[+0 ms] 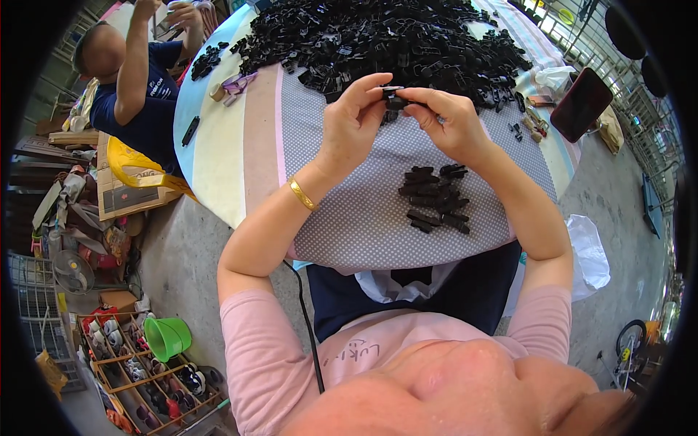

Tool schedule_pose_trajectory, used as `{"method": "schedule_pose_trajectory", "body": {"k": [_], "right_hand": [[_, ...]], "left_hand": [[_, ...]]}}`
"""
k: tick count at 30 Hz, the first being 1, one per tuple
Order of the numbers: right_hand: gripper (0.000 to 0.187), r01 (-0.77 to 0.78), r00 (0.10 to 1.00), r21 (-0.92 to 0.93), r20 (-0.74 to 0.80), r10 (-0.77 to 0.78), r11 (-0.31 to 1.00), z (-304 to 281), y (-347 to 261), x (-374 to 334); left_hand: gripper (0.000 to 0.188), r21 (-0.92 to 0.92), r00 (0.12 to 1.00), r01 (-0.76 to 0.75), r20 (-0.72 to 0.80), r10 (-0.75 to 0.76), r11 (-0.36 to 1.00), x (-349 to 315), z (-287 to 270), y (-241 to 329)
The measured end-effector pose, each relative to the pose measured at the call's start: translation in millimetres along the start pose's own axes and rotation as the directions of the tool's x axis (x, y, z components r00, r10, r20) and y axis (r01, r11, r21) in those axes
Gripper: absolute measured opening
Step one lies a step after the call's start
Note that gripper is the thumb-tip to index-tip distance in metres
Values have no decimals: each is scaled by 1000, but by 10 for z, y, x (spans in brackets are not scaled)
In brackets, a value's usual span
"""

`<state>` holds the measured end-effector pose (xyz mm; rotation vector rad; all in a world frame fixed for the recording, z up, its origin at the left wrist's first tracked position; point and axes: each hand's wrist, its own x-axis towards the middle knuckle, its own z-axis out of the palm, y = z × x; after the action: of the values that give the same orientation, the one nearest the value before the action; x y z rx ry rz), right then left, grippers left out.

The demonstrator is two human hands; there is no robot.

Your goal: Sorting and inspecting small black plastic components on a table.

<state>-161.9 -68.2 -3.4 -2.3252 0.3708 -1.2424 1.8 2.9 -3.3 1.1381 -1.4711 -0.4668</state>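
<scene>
Both my hands meet over the near side of a big pile of small black clip-like pieces (378, 43). Between the fingertips is one small black plastic piece (395, 104) with a shiny metal strip on top. My left hand (352, 120) pinches its left side, the index finger raised along the strip. My right hand (452, 122) grips the other side with thumb and index finger. Fingers partly cover the piece, so its exact kind is unclear. Nearer to me, a small cluster of similar black pieces (434, 196) lies on the dotted tablecloth (342, 218).
A dark phone (582, 105) stands upright at the table's right edge, near a white plastic bag (554, 78). At the left, a seated person (142, 80) raises both hands. A lone black piece (190, 131) and a purple ribbon (236, 86) lie on the left side.
</scene>
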Motion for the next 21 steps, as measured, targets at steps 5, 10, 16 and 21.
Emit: {"method": "schedule_pose_trajectory", "body": {"k": [5, 10, 16, 21], "right_hand": [[19, -327, 943, 295, 157, 292, 898, -42, -54, 22], [20, -376, 925, 407, 210, 316, 832, -33, 21, -1], [19, -45, 998, 79, 46, 42, 996, -31, -47, 23], [20, 105, 992, -85, 85, -98, 991, -59, 14, 36]], "left_hand": [[29, -326, 983, 181, 89, -161, 928, 32, -43, -42], [27, -648, 928, 371, 238, -285, 665, 42, -43, -13], [24, -581, 886, 462, 263, -383, 670, 77, -112, -89], [18, -576, 833, 552, 344, -434, 603, 60, -112, -172]]}}
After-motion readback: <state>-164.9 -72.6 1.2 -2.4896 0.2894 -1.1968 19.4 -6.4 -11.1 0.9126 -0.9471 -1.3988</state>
